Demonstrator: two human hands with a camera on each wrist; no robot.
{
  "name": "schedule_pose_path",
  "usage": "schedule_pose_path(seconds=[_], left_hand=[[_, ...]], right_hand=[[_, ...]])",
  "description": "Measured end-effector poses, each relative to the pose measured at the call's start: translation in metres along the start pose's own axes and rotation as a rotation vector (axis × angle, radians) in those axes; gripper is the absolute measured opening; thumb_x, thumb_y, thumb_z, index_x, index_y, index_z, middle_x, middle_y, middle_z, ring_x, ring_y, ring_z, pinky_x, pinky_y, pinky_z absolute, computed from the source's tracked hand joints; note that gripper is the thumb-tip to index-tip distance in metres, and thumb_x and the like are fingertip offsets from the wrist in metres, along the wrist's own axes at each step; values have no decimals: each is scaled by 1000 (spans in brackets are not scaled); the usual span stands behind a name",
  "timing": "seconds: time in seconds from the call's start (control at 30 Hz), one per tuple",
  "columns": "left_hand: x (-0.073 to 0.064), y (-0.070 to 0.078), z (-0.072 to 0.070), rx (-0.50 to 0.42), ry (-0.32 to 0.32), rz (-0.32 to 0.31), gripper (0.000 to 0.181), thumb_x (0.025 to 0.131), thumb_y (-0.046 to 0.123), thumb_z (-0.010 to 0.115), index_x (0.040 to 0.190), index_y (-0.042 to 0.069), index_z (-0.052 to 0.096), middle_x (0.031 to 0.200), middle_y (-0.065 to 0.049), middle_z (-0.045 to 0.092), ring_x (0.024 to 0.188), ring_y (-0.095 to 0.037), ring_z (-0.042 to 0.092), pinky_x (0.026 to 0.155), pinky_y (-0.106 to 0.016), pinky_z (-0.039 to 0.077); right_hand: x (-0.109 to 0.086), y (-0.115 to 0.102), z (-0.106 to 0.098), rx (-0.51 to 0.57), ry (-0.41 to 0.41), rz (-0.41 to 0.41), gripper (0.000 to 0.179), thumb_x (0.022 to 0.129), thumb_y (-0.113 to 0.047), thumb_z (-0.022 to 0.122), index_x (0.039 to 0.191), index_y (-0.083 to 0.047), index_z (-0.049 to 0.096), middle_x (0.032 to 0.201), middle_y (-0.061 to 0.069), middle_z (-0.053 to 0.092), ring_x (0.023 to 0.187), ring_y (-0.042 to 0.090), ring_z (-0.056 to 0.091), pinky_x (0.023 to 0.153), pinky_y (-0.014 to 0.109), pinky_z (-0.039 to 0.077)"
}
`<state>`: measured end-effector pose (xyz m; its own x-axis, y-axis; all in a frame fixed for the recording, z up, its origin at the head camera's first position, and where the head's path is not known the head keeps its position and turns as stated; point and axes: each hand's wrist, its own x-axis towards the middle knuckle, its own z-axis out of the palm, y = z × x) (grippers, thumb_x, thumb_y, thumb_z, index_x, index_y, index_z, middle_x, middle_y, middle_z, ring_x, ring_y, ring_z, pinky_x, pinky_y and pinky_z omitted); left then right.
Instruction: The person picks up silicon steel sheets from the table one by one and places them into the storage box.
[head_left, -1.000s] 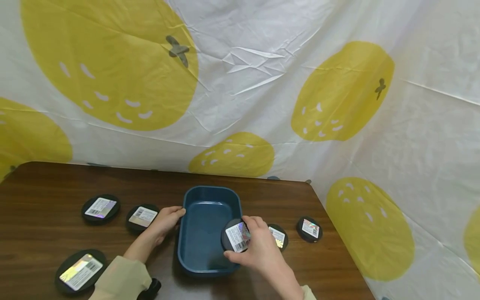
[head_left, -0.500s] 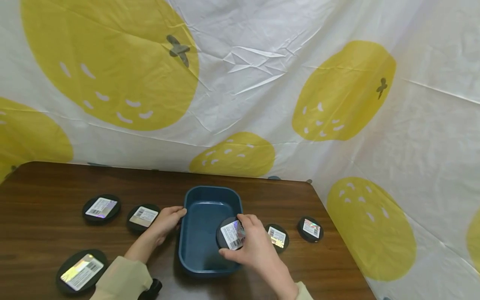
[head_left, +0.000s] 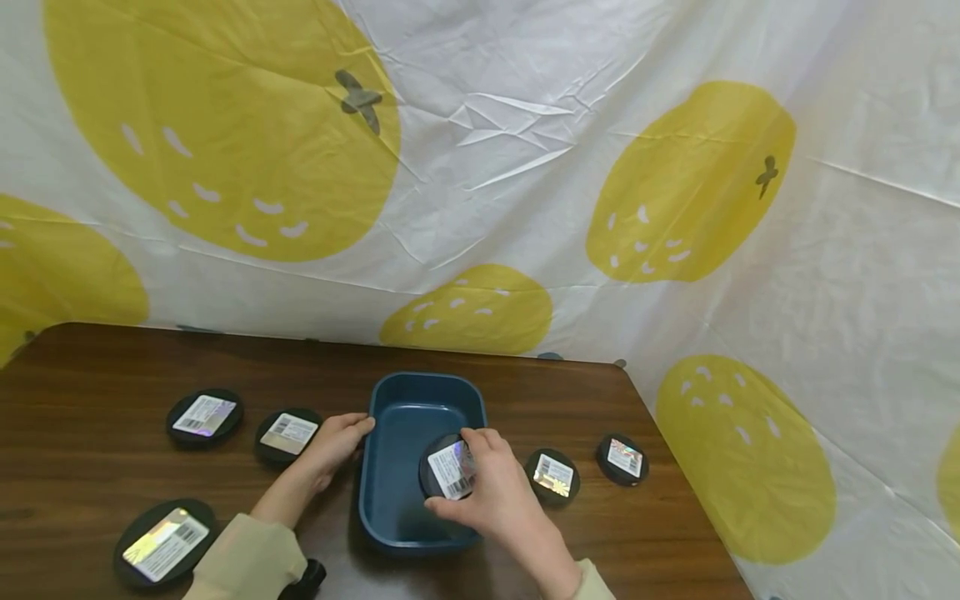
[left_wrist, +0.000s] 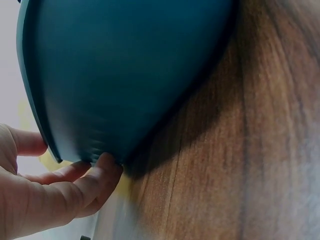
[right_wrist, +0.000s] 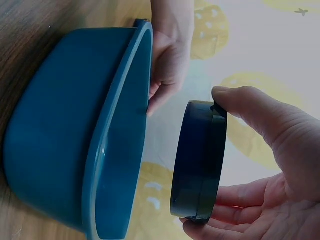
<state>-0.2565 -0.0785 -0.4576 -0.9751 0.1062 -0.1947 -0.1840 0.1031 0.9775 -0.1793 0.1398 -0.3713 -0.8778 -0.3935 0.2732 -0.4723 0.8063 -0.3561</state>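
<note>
A deep blue rectangular bin (head_left: 387, 467) stands on the wooden table in the middle of the head view, its inside bare where I can see it. My left hand (head_left: 334, 446) holds its left side; in the left wrist view the thumb is at the rim and the fingers touch the outer wall (left_wrist: 125, 75). My right hand (head_left: 497, 492) grips a shallow round black container (head_left: 444, 469) by its edge, thumb on one side and fingers on the other. A white barcode label faces up. In the right wrist view this container (right_wrist: 197, 160) hangs above the bin's opening, apart from the rim.
Two similar round containers, a near one (head_left: 552, 477) and a farther one (head_left: 622, 459), lie right of the bin. To the left lie three more: a back one (head_left: 204, 418), one beside my left hand (head_left: 287, 435) and a larger front one (head_left: 165, 542). A lemon-printed curtain (head_left: 510, 183) hangs behind.
My right hand has moved left with the round black container, from the bin's right rim to over its middle. The left hand keeps its place on the bin.
</note>
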Motion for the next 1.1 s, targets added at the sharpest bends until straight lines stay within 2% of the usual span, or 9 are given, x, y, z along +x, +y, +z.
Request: schedule_pose_path(seconds=[0.63, 0.9, 1.1], left_hand=[[1, 1, 1, 6, 2, -1, 48, 99, 13, 37, 132, -22, 33, 134, -38, 38, 121, -44, 42, 97, -52, 39], [-1, 2, 1, 7, 6, 1, 47, 99, 13, 38, 131, -21, 36, 131, -36, 42, 116, -40, 48, 95, -50, 41], [0, 1, 1, 6, 5, -2, 47, 99, 13, 38, 131, -21, 35, 132, -36, 41, 117, -40, 46, 96, -50, 41]], right_hand=[[8, -2, 28, -14, -75, 40, 81, 59, -37, 85, 120, 6, 54, 111, 14, 56, 92, 23, 55, 79, 35, 50], [10, 0, 37, 3, -137, 73, 80, 59, -38, 86, 119, 5, 55, 106, 13, 56, 86, 20, 54, 72, 31, 49], [11, 0, 43, 21, -177, 102, 79, 59, -37, 87, 118, 6, 55, 103, 13, 56, 83, 19, 53, 70, 29, 48]])
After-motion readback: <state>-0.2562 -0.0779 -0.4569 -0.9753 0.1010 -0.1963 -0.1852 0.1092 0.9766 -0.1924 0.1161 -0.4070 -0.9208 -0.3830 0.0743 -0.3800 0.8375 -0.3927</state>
